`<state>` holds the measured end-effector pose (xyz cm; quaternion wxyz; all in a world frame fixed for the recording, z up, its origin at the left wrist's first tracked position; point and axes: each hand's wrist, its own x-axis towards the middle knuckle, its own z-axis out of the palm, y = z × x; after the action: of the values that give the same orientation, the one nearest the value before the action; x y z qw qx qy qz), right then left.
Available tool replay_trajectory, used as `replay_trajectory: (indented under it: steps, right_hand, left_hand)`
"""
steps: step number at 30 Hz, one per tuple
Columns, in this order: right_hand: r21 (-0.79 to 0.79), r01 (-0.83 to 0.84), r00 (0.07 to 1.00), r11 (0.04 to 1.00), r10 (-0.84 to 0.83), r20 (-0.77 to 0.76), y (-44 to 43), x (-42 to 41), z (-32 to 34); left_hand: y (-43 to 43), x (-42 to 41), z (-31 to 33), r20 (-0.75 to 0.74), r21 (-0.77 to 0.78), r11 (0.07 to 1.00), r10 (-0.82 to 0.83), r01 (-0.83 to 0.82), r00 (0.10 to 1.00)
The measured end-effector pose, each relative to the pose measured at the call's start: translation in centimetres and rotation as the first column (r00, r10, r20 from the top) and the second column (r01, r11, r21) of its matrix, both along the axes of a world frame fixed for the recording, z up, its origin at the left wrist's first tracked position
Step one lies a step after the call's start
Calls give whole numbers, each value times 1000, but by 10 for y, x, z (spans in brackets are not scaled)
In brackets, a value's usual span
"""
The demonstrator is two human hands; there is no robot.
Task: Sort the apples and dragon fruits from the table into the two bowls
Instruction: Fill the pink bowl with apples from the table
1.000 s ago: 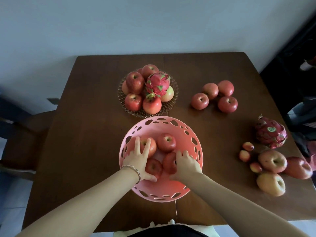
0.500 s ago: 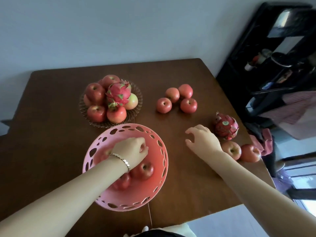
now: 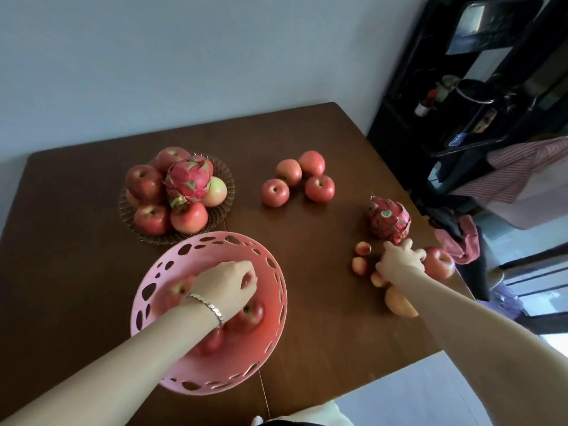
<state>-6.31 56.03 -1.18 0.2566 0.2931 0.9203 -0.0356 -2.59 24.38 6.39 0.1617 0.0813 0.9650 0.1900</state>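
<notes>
From where I stand, the left hand [image 3: 227,287] is down inside the pink plastic bowl with cut-out holes [image 3: 267,339] at the near edge of the dark brown wooden table [image 3: 307,302]. Its fingers are curled over a red apple [image 3: 254,277] of which only a sliver shows. The right hand [image 3: 399,259] is out by the right edge, fingers splayed over a fruit hidden beneath the palm, and I see no grip closed. One fingertip touches a rosy apple [image 3: 439,262]. Just beyond it lies the scaly pink dragon fruit with a sticker [image 3: 388,221]. A second dragon fruit [image 3: 189,179] sits among apples in the ribbed amber glass bowl [image 3: 226,195] towards the far left corner. I'd judge the apples firm, waxy and apt to roll, best cupped from above and set down gently. The dragon fruit looks heavier and softer-skinned, so take it round the belly, not by its scales.
</notes>
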Motion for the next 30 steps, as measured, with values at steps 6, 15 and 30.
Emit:
replay_trajectory:
  steps: [6,15,30]
  right_hand:
    - [29,-37,994,999,39,-106,-7,5,16]
    - [-536,-462,836,707,146,-529,-112,39,112]
    - [-389,-810,575,439,727,-376,-213,48,83]
  left_hand:
    - [9,3,1,-11,-7,1000,-28,28,1000]
    - [12,5,26,579,661,518,109,-543,808]
    - [-59,30,0,497,479,729,235,-489,836]
